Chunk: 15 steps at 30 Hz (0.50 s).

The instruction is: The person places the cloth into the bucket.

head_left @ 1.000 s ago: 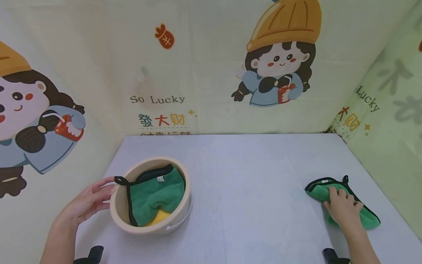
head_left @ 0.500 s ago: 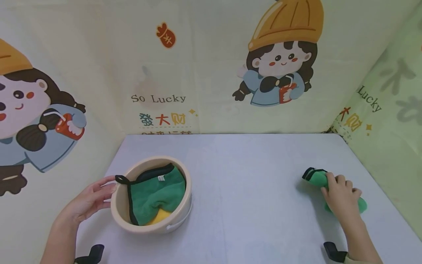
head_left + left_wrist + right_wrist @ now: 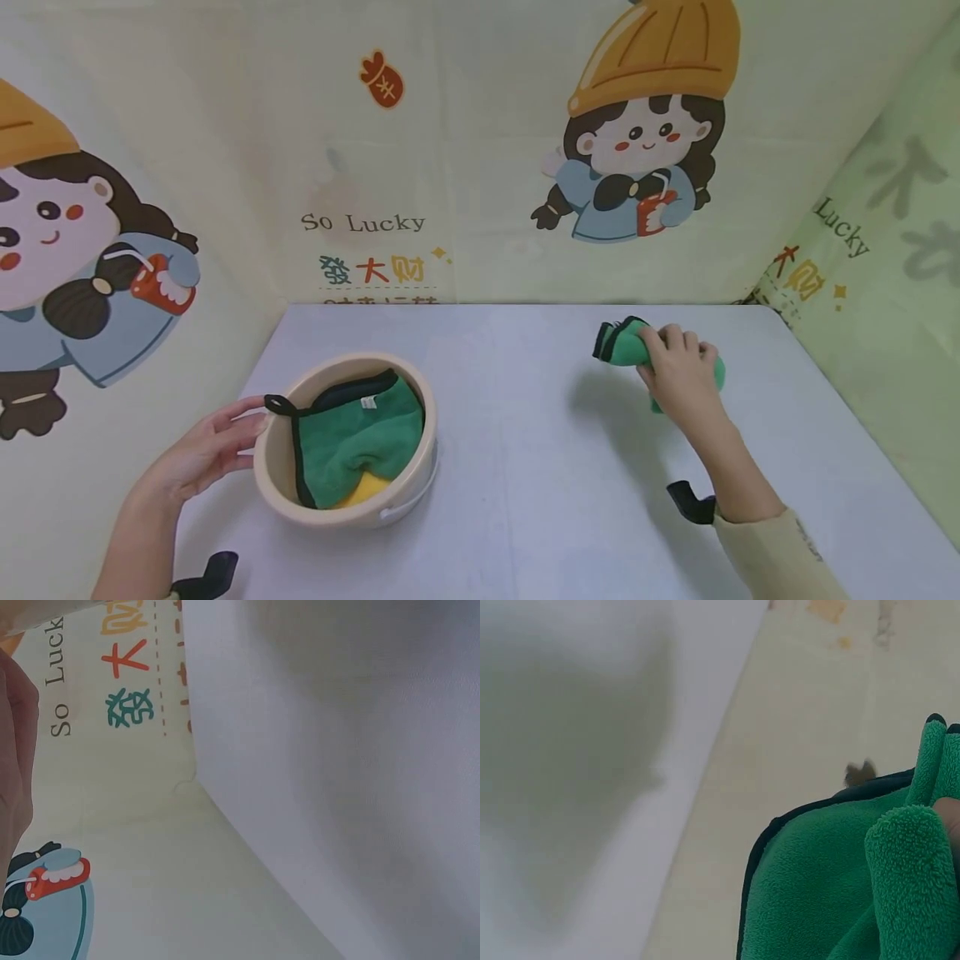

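Observation:
My right hand (image 3: 684,373) grips a bunched green towel (image 3: 626,343) with black edging, lifted over the right half of the table, its shadow lying to the left. In the right wrist view the plush towel (image 3: 810,877) hangs in folds, with a bit of finger showing at the edge. At the left, my left hand (image 3: 213,450) touches the outer side of a beige bucket (image 3: 268,492) with its fingers fairly straight. Inside lies another green towel (image 3: 367,433), its black loop over the rim, with something yellow (image 3: 363,490) partly hidden beneath.
The bucket's pale handle (image 3: 411,502) hangs down at its right side. A white table (image 3: 510,467) spreads between the hands, bounded behind and at the sides by a cream printed cloth (image 3: 480,167). Dark curved pieces (image 3: 692,502) stick out at both wrists.
My right hand has picked the green towel up off the table's right side and carried it up and leftward. The left hand and the bucket stay in place.

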Motion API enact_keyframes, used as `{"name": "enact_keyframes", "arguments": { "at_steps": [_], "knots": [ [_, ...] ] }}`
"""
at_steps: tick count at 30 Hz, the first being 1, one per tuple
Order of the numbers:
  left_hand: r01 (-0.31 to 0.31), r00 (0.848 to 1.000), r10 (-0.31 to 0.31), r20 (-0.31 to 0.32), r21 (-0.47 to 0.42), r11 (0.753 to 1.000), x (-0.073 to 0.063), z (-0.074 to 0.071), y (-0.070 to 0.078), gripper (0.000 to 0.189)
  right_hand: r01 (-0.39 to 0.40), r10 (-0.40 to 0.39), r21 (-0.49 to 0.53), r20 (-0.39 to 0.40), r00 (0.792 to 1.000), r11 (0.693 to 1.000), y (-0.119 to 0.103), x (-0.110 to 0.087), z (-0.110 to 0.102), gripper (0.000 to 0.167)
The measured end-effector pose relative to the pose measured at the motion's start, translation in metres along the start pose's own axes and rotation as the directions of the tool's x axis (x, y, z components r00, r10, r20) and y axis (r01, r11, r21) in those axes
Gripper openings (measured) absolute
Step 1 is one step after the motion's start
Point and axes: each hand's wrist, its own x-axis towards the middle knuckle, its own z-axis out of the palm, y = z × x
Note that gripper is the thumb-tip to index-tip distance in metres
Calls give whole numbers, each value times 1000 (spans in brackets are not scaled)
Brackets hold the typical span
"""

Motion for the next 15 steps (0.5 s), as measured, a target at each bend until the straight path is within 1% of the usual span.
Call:
{"name": "enact_keyframes", "arguments": {
  "at_steps": [4, 8, 12, 15],
  "knots": [
    [2, 1000, -1, -8, 8, 1000, 1, 1, 0, 36, 83, -82, 17, -40, 996, 996, -31, 20, 2, 36],
    [8, 1000, -8, -3, 7, 1000, 1, 1, 0, 36, 171, -169, 27, -67, 983, 985, -66, 37, 3, 35],
    [10, 1000, -10, 5, 2, 1000, 0, 1, 0, 36, 265, -262, 30, -81, 962, 964, -101, 51, 1, 40],
    [12, 1000, -12, 0, 11, 1000, 0, 2, 0, 36, 342, -337, 27, -111, 935, 939, -127, 58, -1, 41]
  ]
}}
